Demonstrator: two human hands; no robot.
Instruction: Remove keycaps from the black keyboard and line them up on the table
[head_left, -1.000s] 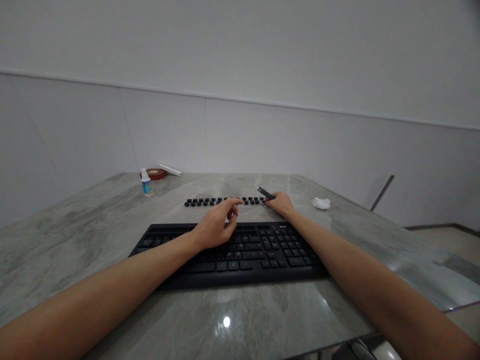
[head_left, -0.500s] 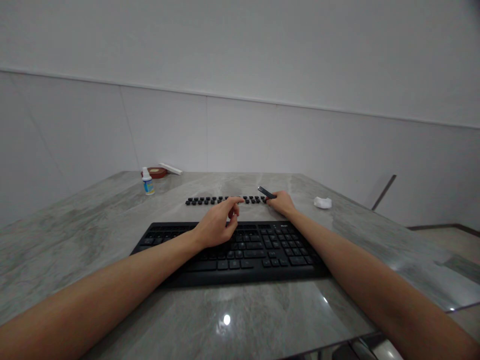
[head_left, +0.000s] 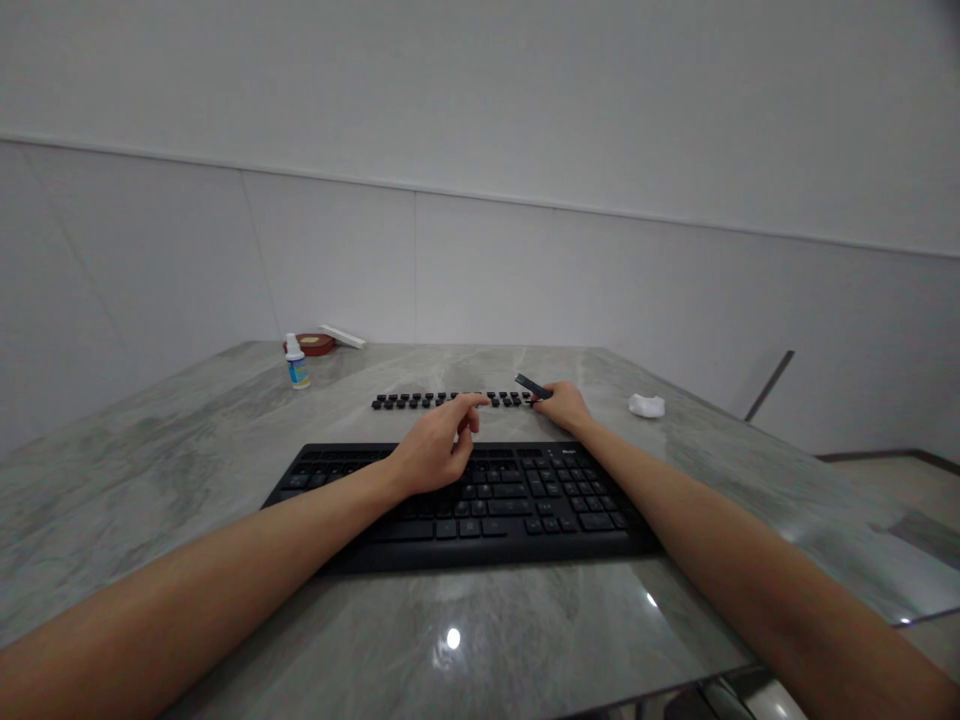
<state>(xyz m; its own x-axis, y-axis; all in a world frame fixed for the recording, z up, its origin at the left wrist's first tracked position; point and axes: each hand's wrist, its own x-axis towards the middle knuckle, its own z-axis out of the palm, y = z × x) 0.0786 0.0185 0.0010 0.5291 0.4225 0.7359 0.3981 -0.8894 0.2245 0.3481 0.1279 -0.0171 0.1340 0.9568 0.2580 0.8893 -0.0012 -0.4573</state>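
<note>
A black keyboard [head_left: 465, 528] lies across the grey marbled table, several of its key spots darker than the rest. Beyond it stretch two rows of loose black keycaps [head_left: 414, 401]. Over the keyboard's upper middle is my left hand [head_left: 441, 445], its index finger stretched toward the keycaps, thumb apart and the other fingers loosely curled; it holds nothing that I can see. At the right end of the rows, my right hand [head_left: 561, 406] is closed around a slim black tool [head_left: 531, 385] that points up and left. Its fingertips are by the last keycaps, and whether they touch one is unclear.
A crumpled white tissue [head_left: 646, 406] lies right of my right hand. At the back left stand a small white-capped bottle [head_left: 297, 364] with a blue and yellow label, a reddish-brown box [head_left: 315, 345] and a white bar [head_left: 343, 337]. A pale wall [head_left: 480, 270] rises behind the table.
Both hands stay almost where they were. The black tool in my right hand keeps nearly the same tilt, and the keycap rows look the same.
</note>
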